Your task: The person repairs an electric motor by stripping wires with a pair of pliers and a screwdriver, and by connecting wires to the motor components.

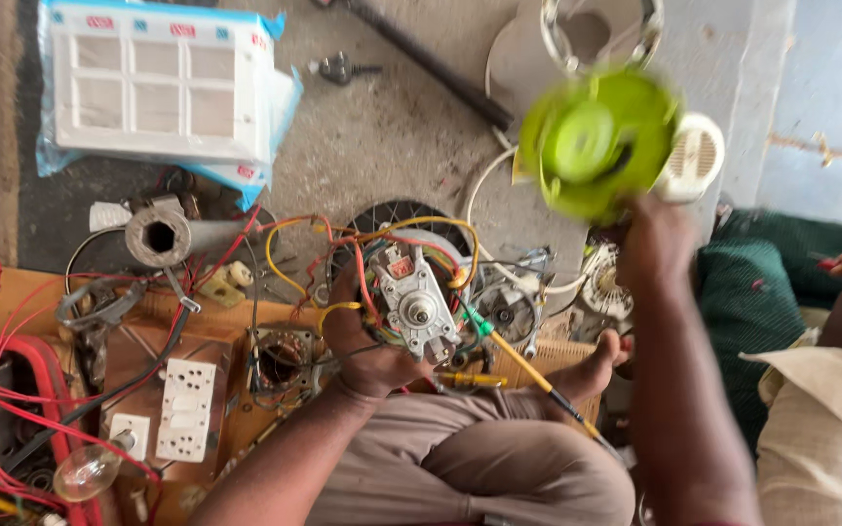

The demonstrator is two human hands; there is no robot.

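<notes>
A clear plastic bag [270, 107] with blue edges lies on the concrete floor [392, 127] at the top left, wrapping a white grid panel [158, 83] with small red labels [182, 30].

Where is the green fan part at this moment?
In the head view, the blurred green fan part is at the upper right, held up by the right hand above the concrete floor, beside a white vented cover.

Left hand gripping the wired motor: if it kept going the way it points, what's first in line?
Likely the dark round wire fan guard just beyond the left hand and its grey metal motor; depth is unclear.
</notes>
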